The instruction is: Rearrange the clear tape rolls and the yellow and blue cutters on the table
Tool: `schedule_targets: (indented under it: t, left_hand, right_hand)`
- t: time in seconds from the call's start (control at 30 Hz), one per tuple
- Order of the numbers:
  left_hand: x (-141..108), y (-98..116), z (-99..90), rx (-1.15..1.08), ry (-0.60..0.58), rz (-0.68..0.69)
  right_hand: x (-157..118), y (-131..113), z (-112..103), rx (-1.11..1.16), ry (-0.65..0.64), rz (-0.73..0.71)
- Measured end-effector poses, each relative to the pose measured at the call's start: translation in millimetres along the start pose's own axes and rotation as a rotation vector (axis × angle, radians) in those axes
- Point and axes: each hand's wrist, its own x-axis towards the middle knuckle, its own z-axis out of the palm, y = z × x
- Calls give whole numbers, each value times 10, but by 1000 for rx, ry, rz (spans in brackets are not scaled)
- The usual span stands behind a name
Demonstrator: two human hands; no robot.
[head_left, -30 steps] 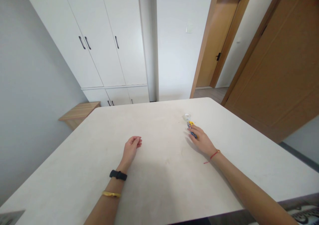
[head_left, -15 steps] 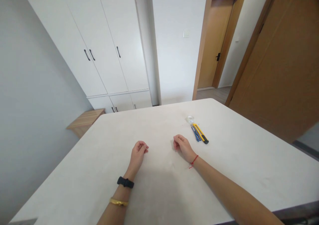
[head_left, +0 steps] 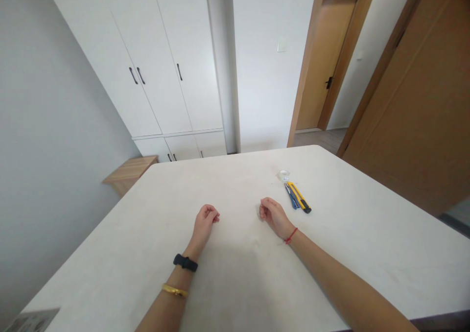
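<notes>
My left hand [head_left: 206, 220] rests over the middle of the white table [head_left: 235, 180], with thumb and fingertips pinched together. Opposite it, my right hand [head_left: 274, 216] is curled closed, its fingers turned inward. Whatever either pinch holds, if anything, is too small or too clear to make out. Just beyond my right hand lie a yellow box cutter [head_left: 299, 197] with a black end and, alongside it, a slim blue tool [head_left: 293, 197] with a silvery metal end. Behind them sits a small roll of clear tape [head_left: 284, 176]. Neither hand touches these three things.
A grey printed item [head_left: 36, 321] lies at the table's near left corner. Past the left edge stands a low wooden surface [head_left: 132, 169]. White cupboards [head_left: 176, 102] line the far wall, and a wooden door [head_left: 325, 58] stands at the back right.
The view has shifted slightly, so more of the grey item shows at lower left. My hands look slightly farther apart, both still closed. The tools and tape lie as before.
</notes>
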Motion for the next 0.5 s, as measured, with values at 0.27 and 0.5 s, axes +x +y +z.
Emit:
schedule_targets:
  t: [0.27,0.5]
  left_hand:
    - [-13,31,10,-21,-7,-17]
    - [4,-9,0,-22,-4,-33]
  right_hand:
    - [3,7,-2,-6,-3,3]
    - [-7,11,-7,-14,-8,11]
